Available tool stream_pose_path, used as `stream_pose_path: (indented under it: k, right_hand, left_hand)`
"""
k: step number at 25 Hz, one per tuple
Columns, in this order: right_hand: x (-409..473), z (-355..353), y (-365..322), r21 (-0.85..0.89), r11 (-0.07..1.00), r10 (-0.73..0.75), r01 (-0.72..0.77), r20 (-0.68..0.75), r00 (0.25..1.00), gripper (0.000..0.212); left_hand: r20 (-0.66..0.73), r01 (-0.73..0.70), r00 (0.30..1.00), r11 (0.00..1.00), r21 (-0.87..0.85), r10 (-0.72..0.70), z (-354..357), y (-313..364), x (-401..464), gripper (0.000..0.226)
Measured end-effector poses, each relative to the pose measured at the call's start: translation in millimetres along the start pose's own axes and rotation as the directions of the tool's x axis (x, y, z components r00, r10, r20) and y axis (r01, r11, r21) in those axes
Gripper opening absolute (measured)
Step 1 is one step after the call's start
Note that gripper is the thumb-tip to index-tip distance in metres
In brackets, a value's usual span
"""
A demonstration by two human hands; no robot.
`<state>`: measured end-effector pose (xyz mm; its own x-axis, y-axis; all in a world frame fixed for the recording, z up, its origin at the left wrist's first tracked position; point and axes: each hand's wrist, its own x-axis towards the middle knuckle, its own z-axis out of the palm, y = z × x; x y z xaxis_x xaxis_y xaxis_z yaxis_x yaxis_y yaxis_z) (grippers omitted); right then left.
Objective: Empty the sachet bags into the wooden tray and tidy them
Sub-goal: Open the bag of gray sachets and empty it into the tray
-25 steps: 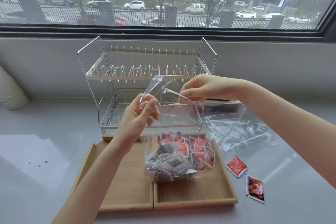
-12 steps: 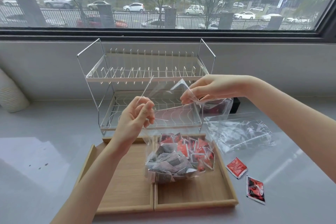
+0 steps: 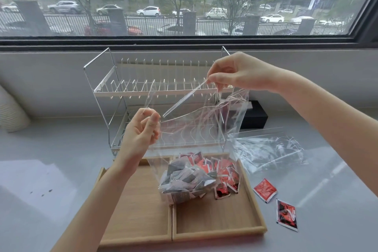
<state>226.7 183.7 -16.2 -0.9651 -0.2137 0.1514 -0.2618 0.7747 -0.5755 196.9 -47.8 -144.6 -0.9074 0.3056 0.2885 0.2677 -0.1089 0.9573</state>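
Note:
A clear plastic bag [image 3: 190, 129] hangs over the wooden tray [image 3: 214, 219], its bottom full of red and grey sachets [image 3: 196, 178] resting across the tray's divider. My left hand [image 3: 141, 131] pinches the bag's left top edge. My right hand [image 3: 235, 73], higher and to the right, pinches the other top edge and stretches the mouth open. Some red sachets show at the bag's lower right side over the right compartment.
A two-tier metal dish rack [image 3: 159, 92] stands just behind the tray. An empty clear bag [image 3: 268, 149] lies on the grey counter to the right. Two red sachets [image 3: 265, 190] [image 3: 286, 215] lie beside the tray. A black box [image 3: 253, 115] sits behind.
My right hand rose and pulled the bag's top edge up and right, widening the mouth. The left hand stayed at about the same height. Red sachets now show at the bag's lower right.

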Motion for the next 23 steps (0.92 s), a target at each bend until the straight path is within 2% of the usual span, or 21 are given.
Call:
stream_pose_path:
  k: [3, 5, 7, 10, 12, 15, 20, 23]
  right_hand:
    - [2, 4, 4, -0.014, 0.999, 0.03, -0.03, 0.021, 0.999, 0.023]
    - [3, 5, 14, -0.004, 0.986, 0.164, -0.165, 0.13, 0.978, 0.033]
    - [1, 4, 23, -0.006, 0.962, 0.265, -0.273, 0.261, 0.928, 0.034]
    - [-5, -3, 30, 0.044, 0.949, 0.27, -0.314, 0.404, 0.874, 0.03]
    - [-8, -8, 29, 0.052, 0.957, 0.232, -0.284, 0.447, 0.864, 0.026]
    - [-11, -8, 29, 0.006, 0.972, 0.218, -0.234, 0.332, 0.918, 0.016]
    - [-11, -7, 22, 0.069, 0.988, 0.131, -0.136, 0.074, 0.989, 0.009]
    - [-11, -13, 18, 0.099, 0.988, 0.114, -0.118, 0.048, 0.992, 0.012]
  left_hand:
    - [-0.021, 0.004, 1.0, 1.0, -0.028, -0.004, 0, -2, -1, 0.015]
    - [-0.024, 0.013, 1.0, 1.0, -0.025, -0.014, -2, -3, -2, 0.015]
    - [-0.028, 0.019, 0.999, 1.0, -0.02, -0.02, -3, -4, -2, 0.015]
    - [-0.036, 0.015, 0.999, 1.0, -0.009, -0.015, -4, -4, 0, 0.015]
    - [-0.043, 0.011, 0.999, 1.0, -0.003, -0.011, -3, -5, 2, 0.015]
    - [-0.046, 0.017, 0.999, 1.0, 0.004, -0.017, -1, -5, 3, 0.014]
    - [-0.066, 0.025, 0.998, 0.999, 0.025, -0.024, -6, -5, 4, 0.018]
    - [-0.067, 0.022, 0.998, 0.999, 0.025, -0.021, -11, -2, 2, 0.015]
